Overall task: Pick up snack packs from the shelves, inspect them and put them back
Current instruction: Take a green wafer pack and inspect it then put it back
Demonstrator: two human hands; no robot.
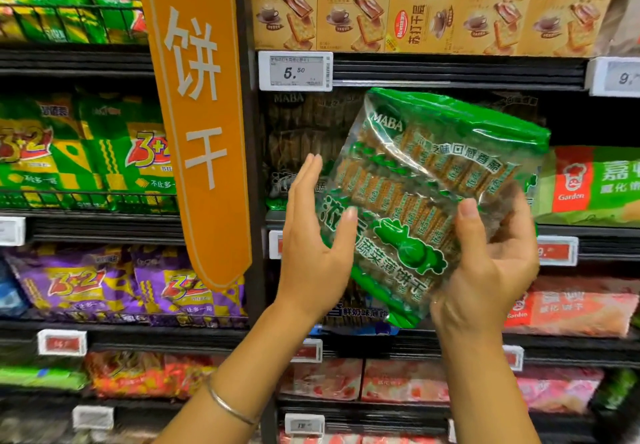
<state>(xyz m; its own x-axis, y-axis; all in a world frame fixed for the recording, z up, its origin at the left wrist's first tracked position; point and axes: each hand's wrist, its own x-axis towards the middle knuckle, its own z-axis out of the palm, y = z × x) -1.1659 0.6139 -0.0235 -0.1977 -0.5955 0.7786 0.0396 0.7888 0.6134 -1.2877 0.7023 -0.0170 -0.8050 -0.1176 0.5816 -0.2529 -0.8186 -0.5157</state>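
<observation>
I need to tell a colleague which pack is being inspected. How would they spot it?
Start at the hanging orange sign and go right, below the 5.50 price tag. The pack is held tilted before the shelves by the right hand. It alone is green with a clear window, marked MABA.

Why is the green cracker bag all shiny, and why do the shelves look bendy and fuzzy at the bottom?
In the head view, store light glares white off the clear front of the green cracker bag; the wide lens bows the shelf edges; the lower packs and red price tags are blurred, while the 5.50 tag reads sharp.
</observation>
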